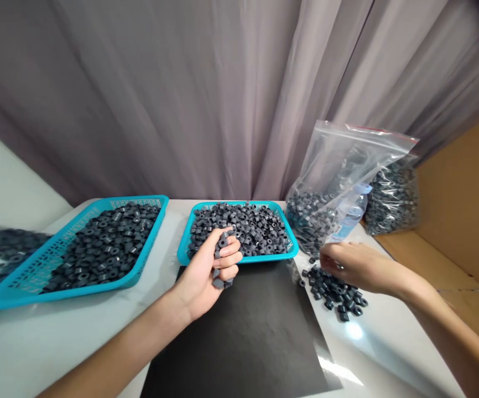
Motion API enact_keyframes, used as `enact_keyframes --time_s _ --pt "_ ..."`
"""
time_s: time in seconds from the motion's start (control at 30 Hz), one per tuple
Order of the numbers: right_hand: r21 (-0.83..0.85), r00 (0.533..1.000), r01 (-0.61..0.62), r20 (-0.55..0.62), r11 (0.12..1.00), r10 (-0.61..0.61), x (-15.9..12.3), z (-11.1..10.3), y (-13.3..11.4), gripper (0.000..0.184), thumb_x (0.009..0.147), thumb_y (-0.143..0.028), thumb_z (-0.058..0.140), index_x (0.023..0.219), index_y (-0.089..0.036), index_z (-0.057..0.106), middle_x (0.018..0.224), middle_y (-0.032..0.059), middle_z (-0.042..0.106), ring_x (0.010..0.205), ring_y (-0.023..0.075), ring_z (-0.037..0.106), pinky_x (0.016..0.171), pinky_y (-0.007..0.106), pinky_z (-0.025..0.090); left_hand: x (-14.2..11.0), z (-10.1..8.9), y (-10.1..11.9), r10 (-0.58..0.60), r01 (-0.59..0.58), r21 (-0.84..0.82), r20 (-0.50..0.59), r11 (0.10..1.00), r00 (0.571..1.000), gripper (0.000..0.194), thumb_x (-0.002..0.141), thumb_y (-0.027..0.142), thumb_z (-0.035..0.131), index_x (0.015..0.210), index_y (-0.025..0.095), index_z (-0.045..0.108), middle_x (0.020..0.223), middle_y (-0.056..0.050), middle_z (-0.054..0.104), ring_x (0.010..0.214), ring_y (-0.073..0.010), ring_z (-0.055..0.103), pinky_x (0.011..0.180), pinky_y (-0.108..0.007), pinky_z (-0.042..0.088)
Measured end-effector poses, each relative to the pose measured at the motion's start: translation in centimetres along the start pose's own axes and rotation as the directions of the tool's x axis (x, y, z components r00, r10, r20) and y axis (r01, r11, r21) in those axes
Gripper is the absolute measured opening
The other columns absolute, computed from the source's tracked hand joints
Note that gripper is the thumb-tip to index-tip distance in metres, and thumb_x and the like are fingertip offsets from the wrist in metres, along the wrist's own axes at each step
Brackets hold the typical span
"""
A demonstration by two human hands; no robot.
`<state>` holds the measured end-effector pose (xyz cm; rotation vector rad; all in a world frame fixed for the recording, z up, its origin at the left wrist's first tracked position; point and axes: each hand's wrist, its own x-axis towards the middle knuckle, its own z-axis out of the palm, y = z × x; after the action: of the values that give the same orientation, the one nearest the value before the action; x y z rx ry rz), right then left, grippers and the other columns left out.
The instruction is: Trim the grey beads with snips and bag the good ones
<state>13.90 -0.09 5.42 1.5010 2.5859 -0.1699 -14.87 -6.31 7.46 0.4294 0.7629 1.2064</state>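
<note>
My left hand (212,265) is closed around several small dark grey cylindrical spacers (222,243), some showing a round hole. It is in front of the middle blue basket (239,258), which is filled with the same kind of spacers. Over a loose pile of spacers (339,293) on the right side of the table, my right hand (358,266) has its fingers bent together and pointing down. Its fingertips are partly hidden, so whatever they pinch does not show.
A larger blue basket (140,265) of spacers stands at left, beside a clear bag (7,249). At right are an upright zip bag (314,204), a plastic bottle (351,213), another filled bag (392,193) and a cardboard box (463,177). A black mat (239,337) lies in front.
</note>
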Motion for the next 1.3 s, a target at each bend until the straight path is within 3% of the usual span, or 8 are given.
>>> enact_keyframes --time_s 0.1,0.23,0.37,0.53,0.7,0.8,1.03,1.3 --pt "0.244 0.976 0.155 -0.189 0.957 -0.109 -0.2 -0.5 -3.6 0.013 0.098 -0.030 0.051 0.093 -0.023 0.061 0.087 0.0009 0.068 0.076 0.0159 0.063 0.065 0.027 0.039 0.1 -0.1 -1.1 -0.014 0.014 -0.034 -0.003 0.999 1.000 0.043 0.098 0.028 0.048 0.058 0.017 0.038 0.055 0.011 0.023 0.038 -0.0005 0.015 0.034 -0.016 0.016" --pt "0.447 0.839 0.468 -0.496 0.763 -0.223 -0.6 0.6 -9.7 0.014 0.096 -0.037 0.058 0.096 -0.023 0.055 0.088 -0.0008 0.067 0.073 0.0126 0.063 0.064 0.023 0.043 0.3 -0.2 -2.6 0.018 -0.022 -0.082 -0.049 0.996 0.999 0.038 0.096 0.027 0.049 0.061 0.017 0.039 0.054 0.011 0.026 0.039 -0.0013 0.016 0.035 -0.017 0.018" --pt "0.274 0.699 0.607 -0.631 0.746 -0.337 -0.9 2.6 -13.0 0.022 0.093 -0.020 0.060 0.113 -0.023 0.052 0.102 0.0014 0.067 0.076 0.0130 0.067 0.063 0.024 0.047 -0.6 0.5 -3.5 -0.017 0.009 -0.048 -0.156 0.999 0.988 0.041 0.095 0.036 0.049 0.060 0.020 0.035 0.050 0.012 0.017 0.038 -0.0029 0.016 0.037 -0.018 0.021" --pt "0.101 0.541 0.656 -0.754 0.748 -0.373 -1.2 3.9 -12.9 0.029 0.095 -0.011 0.055 0.123 -0.021 0.052 0.106 0.0042 0.067 0.076 0.0114 0.065 0.063 0.022 0.047 -2.3 1.9 -3.7 -0.027 0.003 -0.114 -0.215 0.994 0.976 0.042 0.095 0.038 0.047 0.059 0.020 0.034 0.050 0.011 0.018 0.039 -0.0034 0.019 0.038 -0.019 0.023" --pt "0.009 0.464 0.669 -0.786 0.743 -0.408 -1.5 4.4 -13.0 0.034 0.096 -0.005 0.049 0.127 -0.019 0.054 0.107 0.0071 0.066 0.073 0.0097 0.060 0.063 0.022 0.045 -2.6 2.3 -3.7 0.067 -0.105 -0.186 -0.201 0.977 0.977 0.041 0.096 0.033 0.049 0.060 0.019 0.036 0.051 0.010 0.024 0.041 -0.0031 0.021 0.040 -0.018 0.024" --pt "0.202 0.516 0.714 -0.800 0.671 -0.308 -1.4 4.4 -13.5 0.030 0.094 -0.004 0.051 0.118 -0.019 0.057 0.103 0.0056 0.065 0.073 0.0095 0.059 0.062 0.021 0.045 -2.2 2.1 -3.9 0.089 -0.122 -0.211 -0.158 0.970 0.983 0.040 0.096 0.032 0.049 0.060 0.019 0.035 0.053 0.009 0.028 0.043 -0.0037 0.025 0.042 -0.018 0.026" --pt "0.864 0.878 0.467 -0.478 0.189 0.014 -1.5 4.2 -14.5 0.008 0.096 -0.031 0.059 0.098 -0.023 0.059 0.079 -0.0027 0.055 0.061 0.0082 0.041 0.055 0.022 0.034 -1.8 2.0 -3.7 0.192 -0.233 -0.155 -0.239 0.960 0.952 0.034 0.098 0.025 0.047 0.066 0.019 0.037 0.061 0.007 0.030 0.046 -0.0043 0.029 0.044 -0.017 0.030" --pt "0.943 0.962 0.272 -0.263 -0.191 0.073 -0.7 4.3 -13.6 0.024 0.092 -0.043 0.064 0.095 -0.020 0.058 0.070 -0.0043 0.042 0.057 0.0070 0.027 0.050 0.023 0.023 -1.0 1.6 -3.5 0.197 -0.238 -0.154 -0.240 0.959 0.951 0.031 0.099 0.017 0.044 0.068 0.018 0.039 0.063 0.007 0.030 0.046 -0.0031 0.027 0.041 -0.014 0.028"
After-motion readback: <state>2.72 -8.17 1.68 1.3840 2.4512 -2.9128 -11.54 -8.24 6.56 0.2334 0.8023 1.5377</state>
